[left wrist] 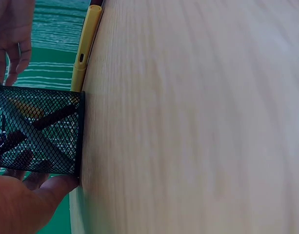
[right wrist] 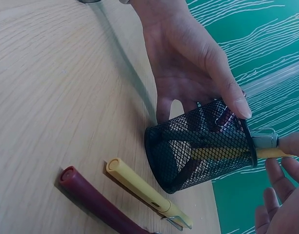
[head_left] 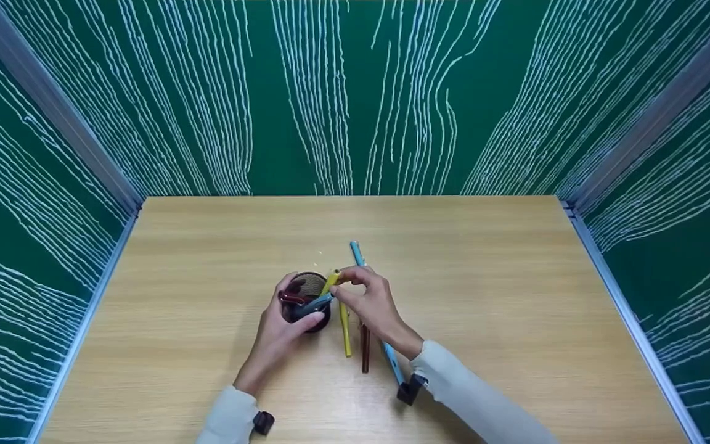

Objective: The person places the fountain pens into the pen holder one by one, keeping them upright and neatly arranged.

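A black mesh pen cup (right wrist: 203, 151) stands on the table, and my left hand (head_left: 278, 333) grips it round the side, thumb near the rim. A dark red pen (head_left: 293, 298), a blue pen (head_left: 317, 304) and a yellow pen (head_left: 330, 282) lean in the cup. At the rim, my right hand (head_left: 375, 302) pinches the top of the yellow pen, its thumb right at the blue pen's end. On the table beside the cup lie another yellow pen (head_left: 345, 333) and another dark red pen (head_left: 365, 348), partly under the right hand.
Blue pen barrel (head_left: 358, 253) shows beyond my right hand, and more blue barrel (head_left: 393, 364) shows near the right sleeve. A green wall (head_left: 355, 98) with wavy white lines bounds the table (head_left: 484, 277) at the back, with similar panels at both sides.
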Tool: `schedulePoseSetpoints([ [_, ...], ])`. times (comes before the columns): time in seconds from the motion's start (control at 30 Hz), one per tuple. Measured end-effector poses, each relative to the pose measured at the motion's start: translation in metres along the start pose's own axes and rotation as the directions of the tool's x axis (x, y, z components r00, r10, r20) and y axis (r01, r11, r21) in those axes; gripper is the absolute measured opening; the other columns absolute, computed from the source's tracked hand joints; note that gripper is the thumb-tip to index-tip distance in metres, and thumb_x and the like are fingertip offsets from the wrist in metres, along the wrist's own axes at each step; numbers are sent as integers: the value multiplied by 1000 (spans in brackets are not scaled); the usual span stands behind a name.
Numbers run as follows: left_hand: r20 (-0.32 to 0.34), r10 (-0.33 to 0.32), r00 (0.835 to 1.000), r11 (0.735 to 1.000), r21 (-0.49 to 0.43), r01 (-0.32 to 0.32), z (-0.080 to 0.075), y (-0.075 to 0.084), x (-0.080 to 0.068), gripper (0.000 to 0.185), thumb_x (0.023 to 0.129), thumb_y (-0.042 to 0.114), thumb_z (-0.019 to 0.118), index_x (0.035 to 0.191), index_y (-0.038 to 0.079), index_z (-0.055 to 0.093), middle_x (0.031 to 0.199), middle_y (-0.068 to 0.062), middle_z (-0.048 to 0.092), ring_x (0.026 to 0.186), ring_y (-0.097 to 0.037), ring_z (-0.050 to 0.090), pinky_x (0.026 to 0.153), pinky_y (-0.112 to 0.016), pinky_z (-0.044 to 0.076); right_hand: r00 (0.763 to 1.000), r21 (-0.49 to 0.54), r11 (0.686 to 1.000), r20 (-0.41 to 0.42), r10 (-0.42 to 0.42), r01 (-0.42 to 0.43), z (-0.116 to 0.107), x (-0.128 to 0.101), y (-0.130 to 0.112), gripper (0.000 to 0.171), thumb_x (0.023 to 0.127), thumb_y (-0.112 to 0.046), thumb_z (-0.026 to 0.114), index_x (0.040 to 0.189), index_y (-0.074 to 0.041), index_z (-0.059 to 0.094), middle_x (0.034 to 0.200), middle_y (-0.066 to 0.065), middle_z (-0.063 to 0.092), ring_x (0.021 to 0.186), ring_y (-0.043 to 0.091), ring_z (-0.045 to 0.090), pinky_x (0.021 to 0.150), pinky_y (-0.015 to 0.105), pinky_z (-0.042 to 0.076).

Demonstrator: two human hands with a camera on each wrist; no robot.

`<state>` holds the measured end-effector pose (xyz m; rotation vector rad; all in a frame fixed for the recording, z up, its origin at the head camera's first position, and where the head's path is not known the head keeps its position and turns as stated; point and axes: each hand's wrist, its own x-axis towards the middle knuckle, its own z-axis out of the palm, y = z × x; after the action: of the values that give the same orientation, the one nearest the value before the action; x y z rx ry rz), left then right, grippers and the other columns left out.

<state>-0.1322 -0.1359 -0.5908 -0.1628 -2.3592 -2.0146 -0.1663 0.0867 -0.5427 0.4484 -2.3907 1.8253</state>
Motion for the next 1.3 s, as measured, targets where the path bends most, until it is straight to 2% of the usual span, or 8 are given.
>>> schedulePoseSetpoints([
  [0.1,4,-3,1000,1000,-6,3,0,0,0,93,87,26,94,166,20,45,153,-11,64,140,-31,60,123,-56,36,1000,4,1000,5,-4,4,0,0,0,15,97,-13,85,111,-10,82,107,1,81,112,23,68,104,54,48],
  [0.4,0,-17,1000,1000,-1,17,-1,1,-1,92,87,29,94,165,34,46,153,-3,64,138,-26,60,122,-54,37,1000,9,1000,6,15,-15,-3,-3,8,13,97,-11,83,110,-13,82,104,-2,81,111,22,67,102,54,48],
  [0.57,0,-24,1000,1000,5,24,-1,1,-1,93,87,29,95,166,32,46,153,-6,64,139,-28,59,123,-56,35,999,4,999,4,34,-34,-8,-7,11,13,97,-12,84,110,-14,83,104,-2,80,111,22,66,102,51,47],
  [0.73,-3,-18,1000,999,30,19,-1,1,-1,93,87,29,95,166,28,45,154,-8,63,140,-29,59,124,-56,34,998,-6,998,-12,63,-63,-15,-13,17,14,96,-12,84,110,-14,83,103,-2,80,111,22,66,103,54,48],
  [0.87,4,-22,1000,1000,22,21,-1,1,0,93,88,29,94,166,29,45,156,-8,62,143,-31,57,126,-57,32,995,-7,995,-11,97,-97,-21,-21,22,14,96,-12,84,110,-12,83,103,-2,79,111,23,65,105,58,49],
  [1.1,11,-33,999,999,18,33,-2,1,-1,93,88,31,94,167,31,44,156,-8,61,144,-31,55,126,-59,30,981,5,982,25,190,-191,-29,-42,28,21,98,-12,83,116,-1,79,111,4,74,116,29,64,110,59,51],
  [1.17,12,-28,1000,999,19,28,-2,2,-1,93,88,31,94,167,31,44,157,-8,61,144,-31,55,126,-60,30,976,2,976,37,215,-216,-32,-49,29,22,99,-13,83,117,-2,79,115,5,72,118,29,64,110,59,52],
  [1.3,9,-32,999,999,20,32,-2,2,-2,93,88,31,95,166,33,44,157,-6,61,144,-31,55,125,-59,31,976,-32,977,50,213,-211,-36,-61,33,20,98,-14,84,115,-4,80,118,5,71,117,28,65,110,59,51],
])
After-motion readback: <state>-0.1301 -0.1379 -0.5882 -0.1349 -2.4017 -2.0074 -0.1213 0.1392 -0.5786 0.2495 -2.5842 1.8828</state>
